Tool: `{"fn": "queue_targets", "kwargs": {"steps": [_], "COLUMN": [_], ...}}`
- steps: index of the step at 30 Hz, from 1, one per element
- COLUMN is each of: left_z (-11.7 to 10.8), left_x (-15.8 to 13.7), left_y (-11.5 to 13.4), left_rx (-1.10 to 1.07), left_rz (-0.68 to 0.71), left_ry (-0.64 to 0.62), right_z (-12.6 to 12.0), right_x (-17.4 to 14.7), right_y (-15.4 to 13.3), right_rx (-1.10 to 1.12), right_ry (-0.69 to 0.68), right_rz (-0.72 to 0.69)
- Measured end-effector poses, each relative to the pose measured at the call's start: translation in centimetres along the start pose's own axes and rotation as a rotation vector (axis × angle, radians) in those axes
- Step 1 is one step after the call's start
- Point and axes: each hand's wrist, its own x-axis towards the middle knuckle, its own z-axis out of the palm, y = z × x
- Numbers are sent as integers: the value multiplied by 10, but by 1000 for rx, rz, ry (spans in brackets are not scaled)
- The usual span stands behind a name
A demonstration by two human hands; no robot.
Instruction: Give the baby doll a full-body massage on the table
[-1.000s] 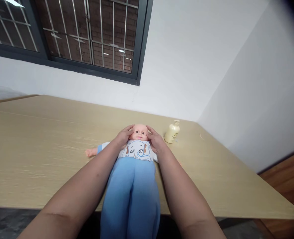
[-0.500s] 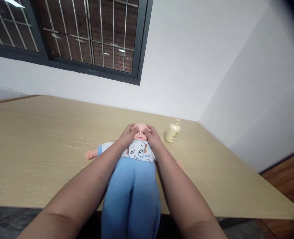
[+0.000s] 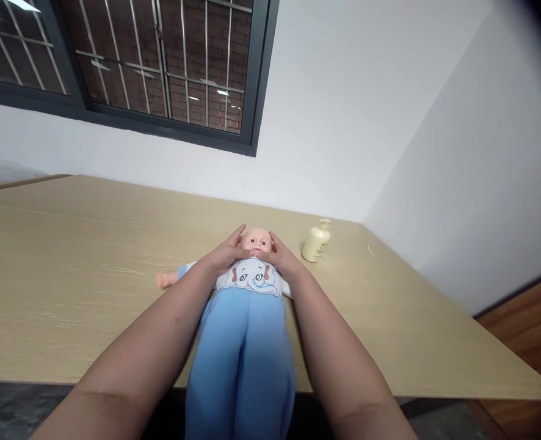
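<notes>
A baby doll (image 3: 243,305) lies on its back, wearing a white top with an elephant face and light blue trousers. Its legs point toward me and reach past the table's near edge. My left hand (image 3: 228,252) rests against the left side of the doll's head, fingers stretched up beside it and thumb laid across toward the mouth. On the other side, my right hand (image 3: 283,256) mirrors this, its thumb by the chin. Both hands are open, fingers apart from thumbs. The doll's eyes are uncovered. My right forearm mostly hides the doll's arm on that side.
A cream pump bottle (image 3: 316,242) stands upright on the wooden table (image 3: 91,275), right of the doll's head. A thin pale strip (image 3: 370,249) lies farther right. White walls and a barred window (image 3: 170,67) are behind the table.
Both thumbs have moved down the doll's face, from beside the eyes to near the mouth and chin. My hands have come slightly toward me and the left has spread outward.
</notes>
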Motion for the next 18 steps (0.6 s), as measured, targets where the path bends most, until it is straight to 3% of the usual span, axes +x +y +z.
{"fn": "queue_targets", "kwargs": {"steps": [7,10,14,18], "left_z": [-6,-6,-8,-15], "left_x": [3,3,4,8], "left_y": [-1,-1,-2,-7], "left_rx": [232,278,214,55], "left_rz": [15,70,80,8], "left_ry": [-7,-60,-91,-75], "right_z": [-10,-13,-16,-22], "right_x": [8,7,3,4], "right_y": [6,2,-2,4], "right_rx": [-333,-432,-425,-265], "right_ry": [131,91,-17,-74], "right_rz": [33,17,-29,-17]}}
